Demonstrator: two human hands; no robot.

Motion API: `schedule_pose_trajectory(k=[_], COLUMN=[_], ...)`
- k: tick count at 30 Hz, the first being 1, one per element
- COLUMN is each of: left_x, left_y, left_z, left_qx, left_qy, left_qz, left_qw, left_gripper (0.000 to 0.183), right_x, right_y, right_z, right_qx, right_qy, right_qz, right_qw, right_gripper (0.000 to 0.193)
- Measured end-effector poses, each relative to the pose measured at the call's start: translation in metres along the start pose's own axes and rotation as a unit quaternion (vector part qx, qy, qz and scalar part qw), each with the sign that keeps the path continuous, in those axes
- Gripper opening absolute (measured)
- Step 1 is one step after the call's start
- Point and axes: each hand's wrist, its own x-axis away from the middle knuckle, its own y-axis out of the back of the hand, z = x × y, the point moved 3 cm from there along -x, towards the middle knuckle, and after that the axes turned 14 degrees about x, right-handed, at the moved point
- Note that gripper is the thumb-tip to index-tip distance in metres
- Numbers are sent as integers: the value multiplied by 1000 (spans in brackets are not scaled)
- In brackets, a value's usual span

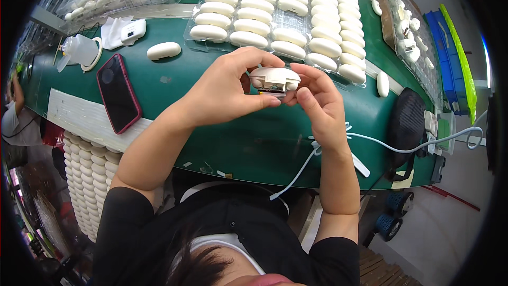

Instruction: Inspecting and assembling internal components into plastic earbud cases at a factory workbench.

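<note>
Between my two hands, over the green work table (233, 148), I hold a cream-white plastic device housing (275, 78) with a rounded top. Its near side is open and shows a dark, thin part inside, perhaps a circuit board. My left hand (233, 82) grips it from the left, with the thumb under the near edge and fingers over the top. My right hand (320, 95) closes on its right side, with fingertips behind it. Just beyond them stands a clear tray (290, 20) with rows of similar white oval housings (250, 38).
A phone (118, 93) in a red case, a loose white housing (163, 51) and a small plastic bottle (80, 52) lie to the left. A white cable (389, 151) crosses near my right forearm, by a black mesh pouch (407, 122). A blue bin (447, 58) stands far right.
</note>
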Motion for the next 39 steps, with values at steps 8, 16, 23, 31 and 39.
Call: schedule_pose_trajectory(k=[8, 16, 23, 31, 39], left_x=[0, 2, 0, 1, 1], left_y=[-6, -8, -16, -18, -18], left_z=[-3, -8, 9, 9, 12], left_qx=[-111, -244, 192, 286, 261], left_qy=[-105, -201, -14, 72, 46], left_qz=[-17, -42, -15, 18, -30], left_qw=[988, 948, 981, 955, 964], left_gripper=[43, 44, 44, 51, 49], right_x=[-1, -1, -1, 1, 2], right_y=[-1, 4, 3, 3, 5], right_z=[-1, -3, -4, 6, 4], right_qx=[-7, 70, -17, -35, 52], right_qy=[-32, 63, 38, 7, 44], right_qz=[-5, -11, -38, -54, -97], right_qw=[999, 996, 998, 998, 993], right_gripper=[32, 34, 33, 29, 29])
